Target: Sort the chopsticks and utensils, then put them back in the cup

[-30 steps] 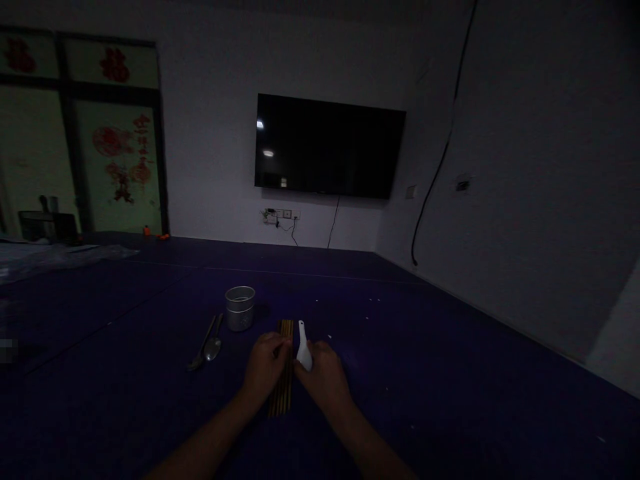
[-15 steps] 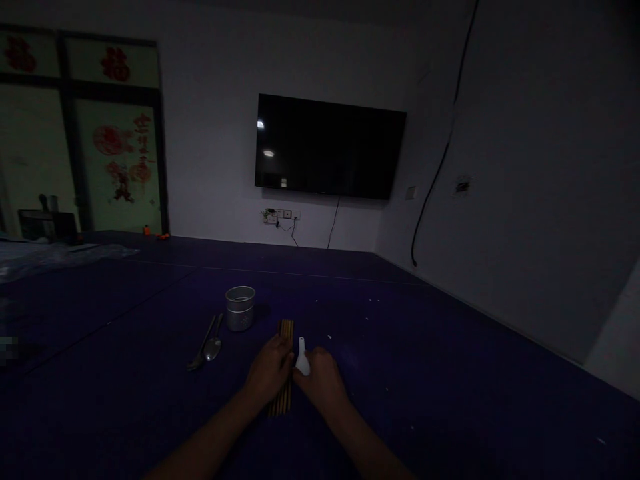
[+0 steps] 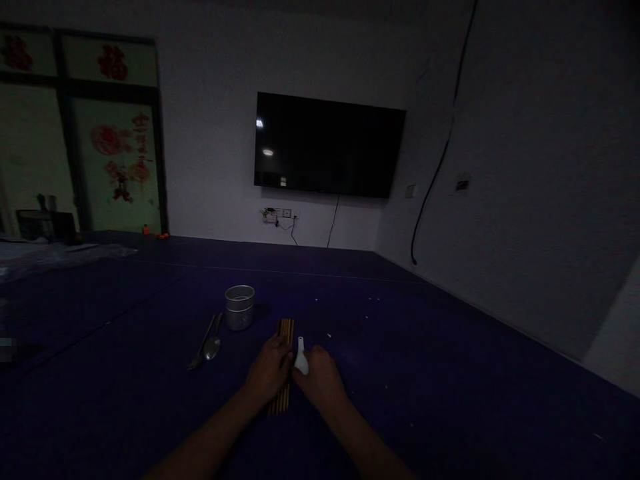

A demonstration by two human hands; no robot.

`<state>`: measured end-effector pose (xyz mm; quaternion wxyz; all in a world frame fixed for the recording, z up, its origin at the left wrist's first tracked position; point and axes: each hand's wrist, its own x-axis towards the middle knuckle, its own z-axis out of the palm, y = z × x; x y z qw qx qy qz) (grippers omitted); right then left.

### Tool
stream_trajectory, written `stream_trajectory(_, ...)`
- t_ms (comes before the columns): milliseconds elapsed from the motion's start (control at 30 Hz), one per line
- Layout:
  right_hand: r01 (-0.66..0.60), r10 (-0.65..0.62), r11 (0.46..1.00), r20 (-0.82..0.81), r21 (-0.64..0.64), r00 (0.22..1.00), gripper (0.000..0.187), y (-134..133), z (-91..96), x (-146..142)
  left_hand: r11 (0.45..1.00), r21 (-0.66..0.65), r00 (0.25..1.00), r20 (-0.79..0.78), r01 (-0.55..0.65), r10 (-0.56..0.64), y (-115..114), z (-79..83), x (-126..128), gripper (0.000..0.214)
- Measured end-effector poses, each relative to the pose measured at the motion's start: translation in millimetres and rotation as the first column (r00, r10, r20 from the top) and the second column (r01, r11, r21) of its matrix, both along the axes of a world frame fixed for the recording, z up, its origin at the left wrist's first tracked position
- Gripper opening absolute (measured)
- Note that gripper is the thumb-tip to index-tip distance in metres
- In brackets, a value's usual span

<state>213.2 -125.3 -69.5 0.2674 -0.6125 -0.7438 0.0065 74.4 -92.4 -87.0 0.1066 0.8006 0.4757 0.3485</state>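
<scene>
A bundle of wooden chopsticks (image 3: 285, 328) lies lengthwise on the dark blue surface (image 3: 425, 373) in front of me. My left hand (image 3: 268, 371) rests on the bundle's middle, fingers curled over it. My right hand (image 3: 320, 379) is beside it and holds a white ceramic spoon (image 3: 301, 358), whose handle points away from me. The two hands touch over the chopsticks. The near end of the bundle shows below my left hand.
A small metal cup (image 3: 239, 307) stands just beyond the chopsticks to the left. Two metal spoons (image 3: 207, 345) lie left of it. A dark wall-mounted screen (image 3: 327, 145) hangs ahead, and a white wall runs along the right. Clear plastic sheeting (image 3: 55, 255) lies far left.
The white spoon has been drawn back toward me in my right hand, so less of its handle shows. Both hands stay over the chopsticks.
</scene>
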Motion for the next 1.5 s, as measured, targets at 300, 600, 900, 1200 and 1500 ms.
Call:
stream_trajectory(300, 0.002, -0.002, 1.000, -0.016, -0.022, 1.000, 0.016, -1.0, 0.1, -0.3, 1.000, -0.025, 1.000, -0.014, 0.018, -0.018, -0.5, -0.7, 0.2, 0.031)
stream_trajectory(600, -0.002, 0.002, 1.000, -0.003, -0.015, 1.000, 0.018, -7.0, 4.5, -2.3, 0.999, -0.018, 0.998, -0.053, 0.044, -0.045, -4.1, 5.4, 2.3, 0.029)
stream_trajectory(900, 0.004, -0.003, 0.993, 0.005, -0.119, 1.000, 0.026, -9.6, 7.2, -3.0, 0.998, -0.055, 0.994, -0.111, -0.009, 0.003, -6.8, 8.7, 3.2, 0.038)
stream_trajectory(1200, -0.042, 0.047, 0.994, 0.055, -0.099, 0.997, 0.030, -11.6, 7.2, -2.2, 0.998, -0.063, 0.990, -0.143, -0.012, 0.003, -10.2, 12.7, 3.4, 0.037)
stream_trajectory(1500, -0.059, 0.064, 0.993, 0.041, -0.106, 0.997, 0.030, -11.0, 9.3, -1.4, 0.998, -0.047, 0.991, -0.127, 0.033, -0.039, -6.1, 10.1, 3.3, 0.036)
